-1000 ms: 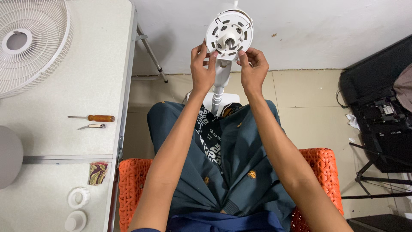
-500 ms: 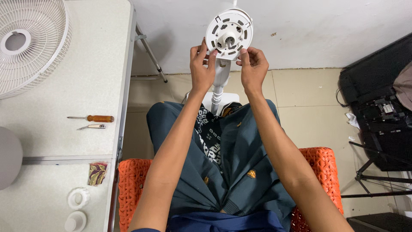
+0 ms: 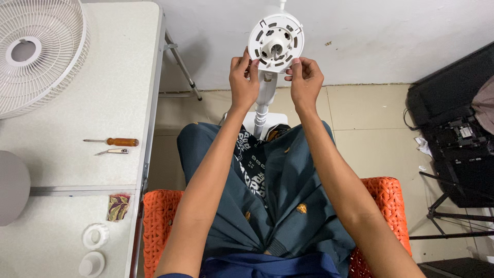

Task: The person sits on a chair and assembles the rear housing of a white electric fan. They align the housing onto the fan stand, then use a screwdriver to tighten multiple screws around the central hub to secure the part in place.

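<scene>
Now we work at the white fan motor housing (image 3: 276,42) at twelve o'clock: left hand (image 3: 243,82) and right hand (image 3: 305,82) fingers pinch its lower rim; next, we judge, steady fingertip pressure there.

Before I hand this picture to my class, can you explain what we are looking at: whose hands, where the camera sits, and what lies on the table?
The camera is worn on a person's head and looks down, so the arms are their own. They sit on an orange woven chair. The left hand and right hand grip the lower rim of a white fan motor housing on its stand. On the white table to the left lie a fan grille, a wooden-handled screwdriver, a small metal tool, a patterned cloth scrap and two white round plastic fan parts.
</scene>
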